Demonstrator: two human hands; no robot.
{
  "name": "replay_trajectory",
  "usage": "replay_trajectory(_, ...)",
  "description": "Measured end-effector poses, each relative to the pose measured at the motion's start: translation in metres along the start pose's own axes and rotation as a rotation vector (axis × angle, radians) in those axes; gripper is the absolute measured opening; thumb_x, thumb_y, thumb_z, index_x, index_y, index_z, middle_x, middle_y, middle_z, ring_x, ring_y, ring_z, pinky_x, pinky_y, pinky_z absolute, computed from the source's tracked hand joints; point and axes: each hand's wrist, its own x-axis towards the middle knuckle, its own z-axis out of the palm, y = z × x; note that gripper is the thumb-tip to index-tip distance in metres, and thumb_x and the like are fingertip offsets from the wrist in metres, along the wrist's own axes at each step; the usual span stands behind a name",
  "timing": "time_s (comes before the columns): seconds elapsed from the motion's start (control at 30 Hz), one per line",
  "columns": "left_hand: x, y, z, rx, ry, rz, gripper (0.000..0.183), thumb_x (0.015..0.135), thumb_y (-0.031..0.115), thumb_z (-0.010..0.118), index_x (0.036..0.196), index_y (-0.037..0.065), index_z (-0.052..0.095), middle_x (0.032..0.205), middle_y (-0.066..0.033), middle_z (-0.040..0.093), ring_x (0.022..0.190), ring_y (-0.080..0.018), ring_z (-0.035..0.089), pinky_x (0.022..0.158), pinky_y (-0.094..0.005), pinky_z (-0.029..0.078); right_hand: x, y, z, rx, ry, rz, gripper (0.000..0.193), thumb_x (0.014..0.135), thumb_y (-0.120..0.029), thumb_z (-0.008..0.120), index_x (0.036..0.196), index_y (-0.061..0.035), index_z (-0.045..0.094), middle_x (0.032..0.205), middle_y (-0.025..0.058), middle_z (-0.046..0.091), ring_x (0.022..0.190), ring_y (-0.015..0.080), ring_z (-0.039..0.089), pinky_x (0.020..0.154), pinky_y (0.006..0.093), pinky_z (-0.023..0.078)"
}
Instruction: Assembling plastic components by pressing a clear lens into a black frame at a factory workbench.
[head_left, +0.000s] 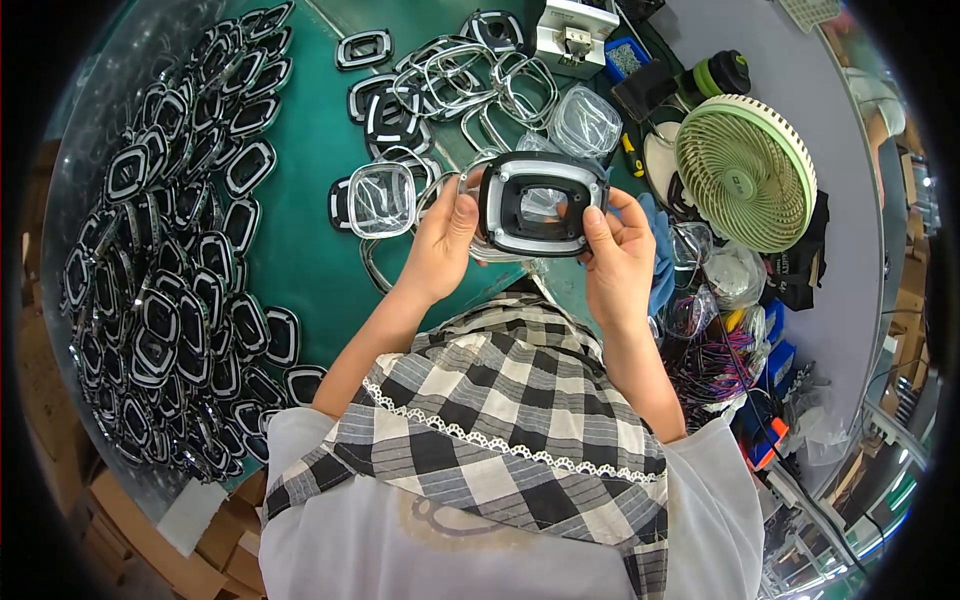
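Observation:
A black rounded-square frame [496, 205] with a pale grey inner band is held up before me over the bench. My right hand [622, 245] grips its right edge, thumb on the front face and fingers behind. My left hand [443, 240] is closed at the left side, its thumb against a clear or silvery rim [470, 178] that shows behind the black frame. Whether that rim touches the frame cannot be made out. Through the opening some clear plastic appears. Just left of my left hand lies a clear rounded-square cover [382, 199].
Many black-and-silver frames [215, 290] are heaped along the left. Loose silver rings [455, 75], black frames [393, 118] and clear covers [585, 120] lie on the green mat [310, 130] ahead. A green fan [745, 175], blue cloth [660, 255] and bundled wires [715, 360] are at right.

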Motion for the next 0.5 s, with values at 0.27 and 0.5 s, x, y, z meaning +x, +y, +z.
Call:
replay_trajectory(0.27,-0.002,-0.014,-0.004,0.045,0.018,-0.017,0.07,0.095,0.049,0.035,0.132,-0.01,0.028,0.072,-0.0009,0.047,0.057,-0.0067,0.045,0.049,-0.0227,0.046,-0.001,0.004,0.005,-0.044,-0.061,0.05,0.027,0.088,-0.012,0.061,0.109,-0.0017,0.047,0.089,0.0142,0.068,0.072,0.0126,0.065,0.056,0.0197,0.049)
replay_trajectory(0.5,-0.004,0.007,-0.002,-0.029,-0.018,-0.039,0.049,0.094,0.041,0.047,0.117,-0.003,0.045,0.082,-0.0022,0.058,0.063,-0.0066,0.052,0.052,-0.0217,0.048,0.0,0.011,0.008,-0.523,0.068,-0.126,0.039,0.078,-0.011,0.073,0.107,-0.0003,0.048,0.083,0.0054,0.062,0.067,0.0053,0.052,0.057,0.0197,0.041)
